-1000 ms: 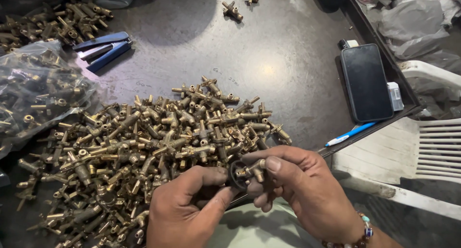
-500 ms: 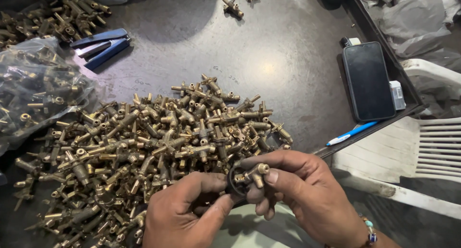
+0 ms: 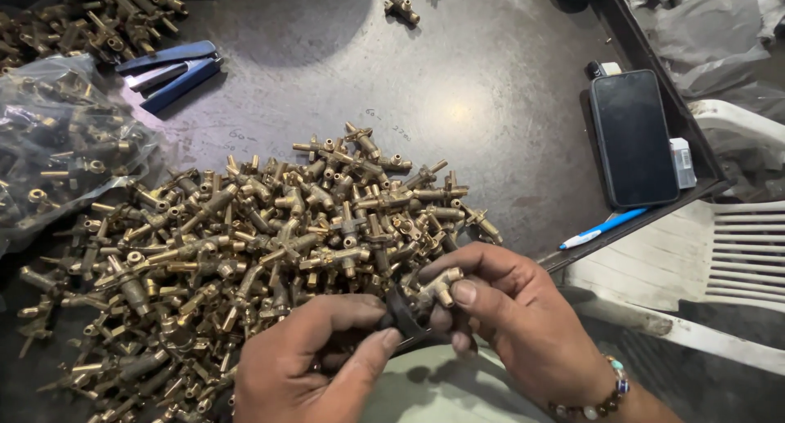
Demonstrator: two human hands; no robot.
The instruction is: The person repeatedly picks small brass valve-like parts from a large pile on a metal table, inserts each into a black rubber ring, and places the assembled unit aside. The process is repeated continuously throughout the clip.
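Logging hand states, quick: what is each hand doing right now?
Left hand: closed, pinching a small black part.
Right hand: closed, holding a brass fitting against that black part.

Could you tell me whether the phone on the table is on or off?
Off or asleep: the phone lies face up with a wholly dark screen.

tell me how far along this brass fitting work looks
Done: hard to say; a clear bag of brass fittings lies at the left, and another heap sits far left. In hand: the right hand holds one brass fitting against a black ring in the left hand's grip. Left: a big loose pile on the table.
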